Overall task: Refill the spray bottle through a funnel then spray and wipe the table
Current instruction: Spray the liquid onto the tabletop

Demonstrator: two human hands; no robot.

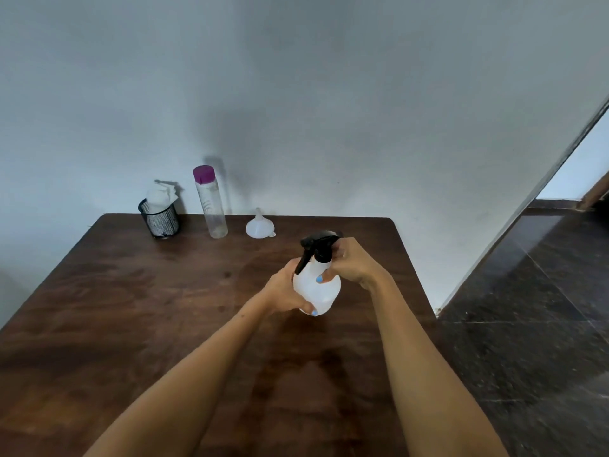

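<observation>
The spray bottle (317, 286) stands a little in from the right edge of the worktop (131, 324), held between both hands. The left hand (286, 291) wraps the white body from the side, its thumb curled round low at the front, so that grip is clamped on the bottle. The right hand (352, 263) closes around the neck just under the black trigger head (319, 247), thumb pressed on the shoulder of the bottle, fingers curled behind the collar; that grip is clamped too.

This looks to me like the unscrewing of the head, the first step before any filling. To do it well, I would keep the lower grip firm and still, so the body does not spin along, and let only the upper grip turn. The turning fingers should sit on the ribbed collar and not on the trigger, since squeezing the lever wastes effort and may squirt. The bottle is best kept upright and seated on the worktop while the collar loosens, then the head lifted straight up so the dip tube, which I cannot see from here, comes out clean.

Beyond the upper grip, near the wall, the white funnel (259, 225) rests mouth down, within easy reach. Further left of both grips stands the clear bottle with the purple cap (211, 202), and past it the black mesh cup (160, 221) holding white cloths (160, 194) for the wiping.
</observation>
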